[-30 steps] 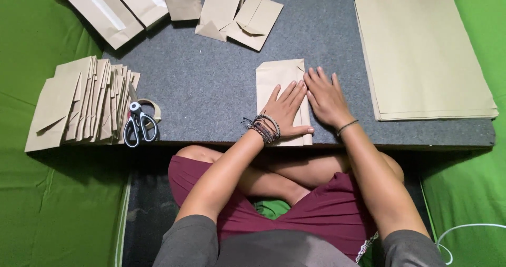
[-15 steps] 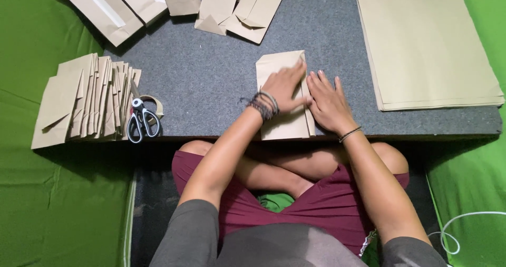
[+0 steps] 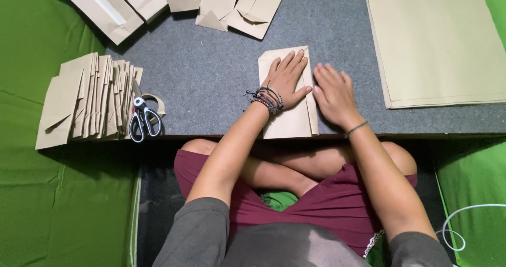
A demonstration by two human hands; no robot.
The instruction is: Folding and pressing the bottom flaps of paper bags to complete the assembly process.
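Both palms flat on the folded paper (image 3: 287, 117) at the near edge of the grey board (image 3: 211, 77): left hand (image 3: 284, 77) pressing the middle, right hand (image 3: 333, 94) on its right edge, fingers spread, gripping nothing. It looks thin, light and creasable, so I'd pinch an edge or corner to lift.

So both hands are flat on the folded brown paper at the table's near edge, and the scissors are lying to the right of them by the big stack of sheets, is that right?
Not quite. The scissors lie to the left, beside the fanned row of folded paper pieces, not by the big stack of sheets on the right. The rest holds: left hand and right hand press flat on the folded brown paper at the table's near edge. The head view shows it.
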